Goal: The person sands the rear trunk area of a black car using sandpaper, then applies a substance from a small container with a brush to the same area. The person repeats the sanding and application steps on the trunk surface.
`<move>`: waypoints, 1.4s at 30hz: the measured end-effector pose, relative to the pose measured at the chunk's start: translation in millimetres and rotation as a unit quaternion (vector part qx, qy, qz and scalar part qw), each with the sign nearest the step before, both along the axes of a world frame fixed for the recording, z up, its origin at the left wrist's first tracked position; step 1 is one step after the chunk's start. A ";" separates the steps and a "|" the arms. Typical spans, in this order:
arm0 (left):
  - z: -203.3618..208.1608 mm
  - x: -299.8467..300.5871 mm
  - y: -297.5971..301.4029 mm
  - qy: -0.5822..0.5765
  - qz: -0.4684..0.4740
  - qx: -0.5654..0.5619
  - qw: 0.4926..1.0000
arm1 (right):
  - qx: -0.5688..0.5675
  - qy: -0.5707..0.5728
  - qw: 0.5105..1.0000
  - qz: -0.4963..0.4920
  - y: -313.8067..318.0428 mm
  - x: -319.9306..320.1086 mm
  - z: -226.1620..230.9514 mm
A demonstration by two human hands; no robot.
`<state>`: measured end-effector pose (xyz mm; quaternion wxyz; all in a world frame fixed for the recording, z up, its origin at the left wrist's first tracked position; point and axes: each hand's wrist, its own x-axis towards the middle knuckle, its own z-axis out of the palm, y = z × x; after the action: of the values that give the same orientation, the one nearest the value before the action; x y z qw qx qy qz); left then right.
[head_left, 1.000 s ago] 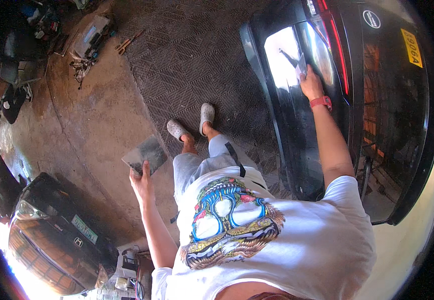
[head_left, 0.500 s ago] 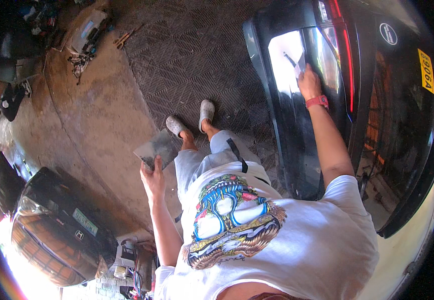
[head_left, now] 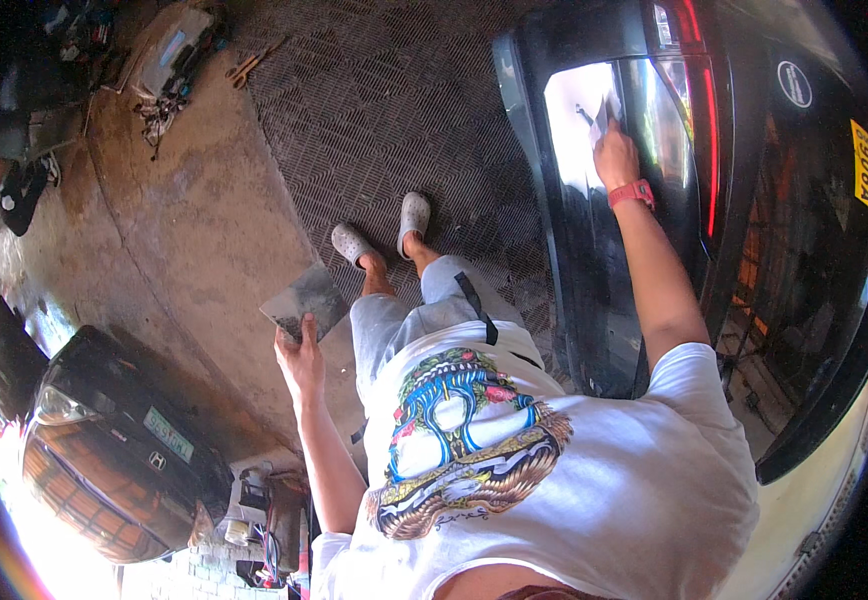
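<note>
My left hand (head_left: 300, 362) is closed on the edge of a thin, rectangular grey plate (head_left: 306, 298), held out beside my left leg with the thumb on top. Its surface looks smeared. At the right, my right hand (head_left: 616, 160) reaches the rear side panel of a black car (head_left: 594, 260) and grips a thin pale flat piece (head_left: 602, 115), perhaps a spreader. That piece appears to touch the panel, on a bright, glaring patch. Just left of it is a small dark mark (head_left: 584, 114). My fingertips are partly hidden behind the hand.
A dark perforated mat (head_left: 374, 120) lies under my feet, beside bare concrete floor (head_left: 184, 230). Another dark car (head_left: 124, 450) stands at the lower left. Car parts (head_left: 174, 70) and an orange-handled tool (head_left: 246, 70) lie at the upper left.
My right hand and the pale piece have shifted slightly up along the panel, the wrist turning a little. The left hand with the plate has moved slightly left.
</note>
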<state>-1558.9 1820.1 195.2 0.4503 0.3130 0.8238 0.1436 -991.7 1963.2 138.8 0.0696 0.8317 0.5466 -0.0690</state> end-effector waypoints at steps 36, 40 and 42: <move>-24.0 -6.4 -5.0 -0.036 0.044 0.025 0.998 | -0.002 -0.003 0.992 0.130 76.1 -6.5 89.6; -17.4 -2.2 6.0 -0.067 0.060 -0.003 0.996 | 0.008 -0.025 0.993 0.115 42.5 -22.8 113.0; -25.0 -6.4 2.6 -0.077 0.062 -0.009 0.995 | 0.025 -0.032 0.991 0.129 31.6 -27.2 111.2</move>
<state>-1565.3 1822.8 170.3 0.5058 0.2451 0.8056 0.1876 -1018.9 1994.7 250.0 0.0745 0.7577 0.6480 -0.0188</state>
